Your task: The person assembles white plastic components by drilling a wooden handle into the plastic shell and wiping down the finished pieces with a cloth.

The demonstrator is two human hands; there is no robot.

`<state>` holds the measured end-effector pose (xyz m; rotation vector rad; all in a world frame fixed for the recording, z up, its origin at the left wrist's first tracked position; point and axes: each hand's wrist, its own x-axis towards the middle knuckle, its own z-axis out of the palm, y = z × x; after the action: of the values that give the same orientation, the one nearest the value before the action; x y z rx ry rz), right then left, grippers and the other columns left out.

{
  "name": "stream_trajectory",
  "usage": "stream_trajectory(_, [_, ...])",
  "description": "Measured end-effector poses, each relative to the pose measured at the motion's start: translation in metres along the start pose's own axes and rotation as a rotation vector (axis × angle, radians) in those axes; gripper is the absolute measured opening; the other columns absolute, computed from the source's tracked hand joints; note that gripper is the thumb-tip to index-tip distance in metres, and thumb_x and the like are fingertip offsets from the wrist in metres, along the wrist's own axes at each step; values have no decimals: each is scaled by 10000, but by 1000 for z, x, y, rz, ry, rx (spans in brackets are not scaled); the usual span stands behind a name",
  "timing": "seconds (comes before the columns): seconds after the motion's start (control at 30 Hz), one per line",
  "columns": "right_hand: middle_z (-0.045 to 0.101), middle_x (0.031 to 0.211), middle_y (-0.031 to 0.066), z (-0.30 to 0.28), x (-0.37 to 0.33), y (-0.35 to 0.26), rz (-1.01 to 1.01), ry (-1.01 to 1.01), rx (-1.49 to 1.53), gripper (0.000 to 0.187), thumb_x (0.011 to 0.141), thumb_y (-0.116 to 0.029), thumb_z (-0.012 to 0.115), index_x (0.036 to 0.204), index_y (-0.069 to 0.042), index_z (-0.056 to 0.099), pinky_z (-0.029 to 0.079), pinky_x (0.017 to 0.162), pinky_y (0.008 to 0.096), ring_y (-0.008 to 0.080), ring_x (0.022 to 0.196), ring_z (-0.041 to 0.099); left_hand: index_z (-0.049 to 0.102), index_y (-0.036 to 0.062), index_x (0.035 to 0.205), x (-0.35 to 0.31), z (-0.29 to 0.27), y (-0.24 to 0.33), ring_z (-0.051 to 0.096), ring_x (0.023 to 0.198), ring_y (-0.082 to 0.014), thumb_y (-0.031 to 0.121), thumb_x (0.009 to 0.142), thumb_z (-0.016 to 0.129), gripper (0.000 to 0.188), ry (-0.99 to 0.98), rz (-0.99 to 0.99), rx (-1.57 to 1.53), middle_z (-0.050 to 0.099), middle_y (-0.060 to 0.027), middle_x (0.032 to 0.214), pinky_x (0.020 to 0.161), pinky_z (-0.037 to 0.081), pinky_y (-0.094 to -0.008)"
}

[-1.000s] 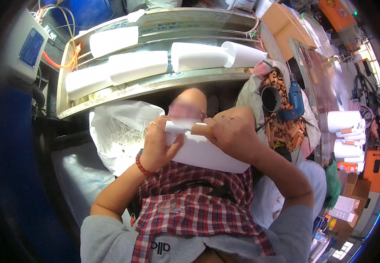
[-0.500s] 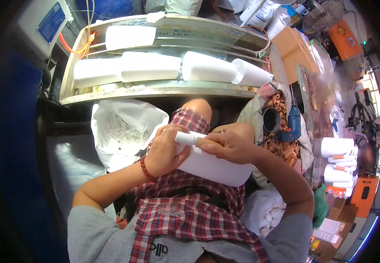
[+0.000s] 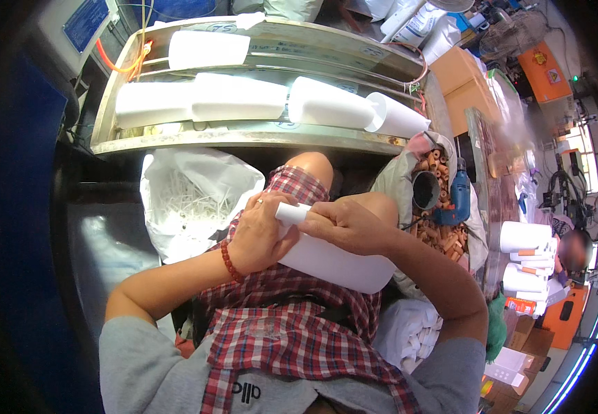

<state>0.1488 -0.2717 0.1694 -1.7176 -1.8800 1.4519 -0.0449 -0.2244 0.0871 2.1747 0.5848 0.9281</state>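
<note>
A large smooth white roll (image 3: 344, 264) lies slantwise across my lap. On its upper left end rests a small white tube (image 3: 290, 214). My left hand (image 3: 261, 231) is closed round the small tube and that end of the roll, thumb along the underside. Gripping at the small tube's right end is my right hand (image 3: 344, 224), its fingers curled and touching the tube. The tan tube seen there a moment ago is hidden inside the right hand's grip. Both hands meet above my checked apron (image 3: 264, 338).
Ahead, a long trough (image 3: 126, 146) holds several white rolls (image 3: 240, 96). A white sack (image 3: 202, 172) of shredded strips stands left. At right, a sack of tan tubes (image 3: 444, 241) carries a blue drill (image 3: 460, 190). More white rolls (image 3: 525, 238) are stacked far right.
My right hand has moved left along the tan tube toward the small white tube, and its fingers now cover the tan part. The left hand keeps its grip. The view has shifted slightly.
</note>
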Motion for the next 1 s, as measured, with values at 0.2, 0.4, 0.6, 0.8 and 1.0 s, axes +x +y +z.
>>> stream_trajectory(0.2, [591,961,142,-9,-30,-2,-4,268,-70,513,865,-328,607,1263,-32,473,438,792,342,235,916,565,450,4,1093,10,0,-4,555,873,-378,180,810,614,371,-55,-162,13,575,-189,883,866,371,-457])
stream_trajectory(0.4, [400,1338,247,9,-87,32,82,355,-316,818,777,-426,666,1373,-1,302,275,1042,460,388,1239,395,457,19,1097,16,9,0,562,868,-369,147,796,609,360,-45,-109,-21,583,-183,900,876,373,-446])
stream_trajectory(0.6, [392,1354,242,15,-90,50,28,312,-382,792,802,-440,635,1356,27,315,239,1058,462,382,1282,352,484,9,1068,17,14,-1,568,800,-364,131,785,613,333,-12,-72,11,583,-186,873,872,385,-446])
stream_trajectory(0.8, [419,1311,238,20,-79,46,51,327,-365,773,804,-432,637,1332,45,337,235,1058,458,366,1264,364,475,-4,1084,19,14,4,566,795,-373,138,784,612,359,-9,-131,19,586,-185,858,852,387,-446])
stream_trajectory(1.0, [455,1262,239,14,-84,63,-55,295,-357,723,791,-420,649,1280,46,391,268,1028,483,374,1235,400,460,-5,1101,17,14,6,558,796,-375,145,791,608,375,-48,-95,41,581,-189,824,842,386,-447])
